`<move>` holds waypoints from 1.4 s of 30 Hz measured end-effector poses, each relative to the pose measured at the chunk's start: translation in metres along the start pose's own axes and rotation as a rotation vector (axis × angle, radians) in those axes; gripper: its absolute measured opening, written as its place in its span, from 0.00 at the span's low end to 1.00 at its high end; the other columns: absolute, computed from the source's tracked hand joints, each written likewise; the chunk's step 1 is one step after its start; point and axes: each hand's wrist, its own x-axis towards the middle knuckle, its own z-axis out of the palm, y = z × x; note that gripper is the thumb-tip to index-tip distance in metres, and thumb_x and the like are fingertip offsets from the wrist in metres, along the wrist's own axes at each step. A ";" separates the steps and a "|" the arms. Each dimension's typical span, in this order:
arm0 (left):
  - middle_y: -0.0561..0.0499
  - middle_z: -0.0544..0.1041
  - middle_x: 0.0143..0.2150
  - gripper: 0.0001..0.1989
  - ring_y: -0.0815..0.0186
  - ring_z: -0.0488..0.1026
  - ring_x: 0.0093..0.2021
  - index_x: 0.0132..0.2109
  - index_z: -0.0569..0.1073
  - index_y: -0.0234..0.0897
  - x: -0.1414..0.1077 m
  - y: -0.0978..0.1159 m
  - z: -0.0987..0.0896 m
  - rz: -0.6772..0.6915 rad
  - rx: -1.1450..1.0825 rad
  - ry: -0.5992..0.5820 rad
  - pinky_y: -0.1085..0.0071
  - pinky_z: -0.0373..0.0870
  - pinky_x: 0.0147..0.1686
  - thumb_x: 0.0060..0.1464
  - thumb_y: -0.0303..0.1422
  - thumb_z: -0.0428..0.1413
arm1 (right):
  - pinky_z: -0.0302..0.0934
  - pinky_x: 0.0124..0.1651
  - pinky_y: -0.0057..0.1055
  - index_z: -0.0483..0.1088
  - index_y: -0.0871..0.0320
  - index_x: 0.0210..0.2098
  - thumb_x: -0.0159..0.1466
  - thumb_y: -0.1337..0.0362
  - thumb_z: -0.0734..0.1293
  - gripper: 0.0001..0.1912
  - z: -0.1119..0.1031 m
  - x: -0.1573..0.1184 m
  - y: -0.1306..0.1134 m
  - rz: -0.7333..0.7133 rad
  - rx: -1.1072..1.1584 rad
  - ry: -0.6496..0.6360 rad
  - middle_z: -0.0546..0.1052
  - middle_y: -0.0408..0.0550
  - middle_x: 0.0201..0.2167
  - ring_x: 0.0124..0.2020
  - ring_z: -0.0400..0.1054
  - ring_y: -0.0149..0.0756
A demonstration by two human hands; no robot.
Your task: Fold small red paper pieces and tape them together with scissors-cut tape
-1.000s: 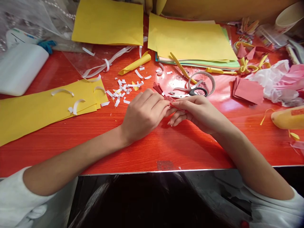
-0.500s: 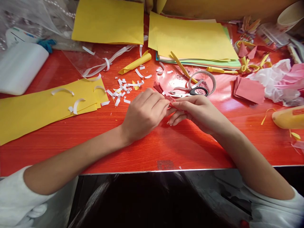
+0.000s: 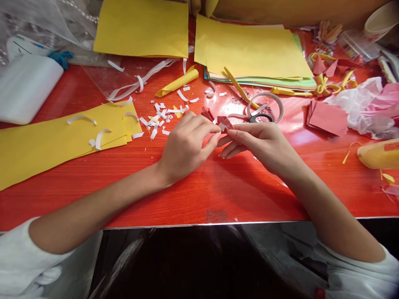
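Note:
A small folded red paper (image 3: pixel 226 122) is pinched between the thumb and fingers of my right hand (image 3: pixel 257 143), just above the table. From the other side, the thumb and index finger of my left hand (image 3: pixel 190 143) close together at the paper's left edge. A tiny whitish bit shows there, and I cannot tell exactly what those fingertips grip. Beyond my left knuckles is another red folded piece (image 3: pixel 207 112); whether it joins the held paper is unclear. Scissors with a black handle (image 3: pixel 262 118) lie behind my right hand, partly hidden, beside a tape roll (image 3: pixel 282 109).
White paper scraps (image 3: pixel 158 116) litter the red table (image 3: pixel 187 203). Yellow sheets (image 3: pixel 254 50) lie at the back, and long yellow strips (image 3: pixel 62 139) at left. To the right are red paper squares (image 3: pixel 328 118), crumpled plastic (image 3: pixel 363 108) and a yellow bottle-like object (image 3: pixel 378 153).
My left fingers have drawn back slightly, exposing more of the folded red paper. My right hand has shifted a little up and now covers the scissor blades.

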 end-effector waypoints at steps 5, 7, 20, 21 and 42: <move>0.50 0.75 0.35 0.06 0.65 0.71 0.38 0.36 0.72 0.35 0.000 0.000 0.001 -0.016 0.014 -0.006 0.64 0.69 0.41 0.58 0.31 0.51 | 0.70 0.37 0.33 0.74 0.56 0.31 0.62 0.54 0.63 0.14 0.003 -0.001 0.005 -0.095 -0.201 0.034 0.77 0.47 0.30 0.30 0.74 0.36; 0.50 0.75 0.34 0.07 0.65 0.71 0.37 0.36 0.72 0.35 0.000 0.000 0.001 -0.023 0.011 -0.015 0.64 0.69 0.40 0.59 0.30 0.51 | 0.68 0.38 0.33 0.74 0.56 0.32 0.63 0.54 0.62 0.14 0.004 -0.002 0.007 -0.119 -0.265 0.043 0.77 0.47 0.28 0.31 0.74 0.36; 0.49 0.74 0.34 0.07 0.64 0.70 0.39 0.36 0.72 0.35 -0.001 -0.001 0.001 -0.026 0.015 -0.044 0.63 0.68 0.41 0.59 0.30 0.50 | 0.66 0.39 0.33 0.74 0.56 0.33 0.65 0.57 0.60 0.14 0.007 -0.003 0.006 -0.127 -0.377 0.050 0.78 0.47 0.29 0.32 0.73 0.36; 0.49 0.74 0.34 0.07 0.64 0.70 0.39 0.37 0.72 0.35 -0.001 -0.001 0.001 -0.026 0.015 -0.043 0.63 0.68 0.41 0.59 0.30 0.50 | 0.66 0.40 0.33 0.74 0.56 0.33 0.65 0.57 0.60 0.14 0.007 -0.003 0.007 -0.124 -0.366 0.047 0.78 0.47 0.29 0.32 0.73 0.36; 0.49 0.73 0.34 0.06 0.63 0.70 0.39 0.35 0.71 0.37 0.000 0.000 0.001 -0.028 0.000 -0.050 0.61 0.69 0.40 0.58 0.29 0.50 | 0.69 0.41 0.36 0.74 0.56 0.32 0.65 0.57 0.61 0.13 0.006 -0.003 0.010 -0.115 -0.313 0.023 0.78 0.46 0.31 0.32 0.74 0.36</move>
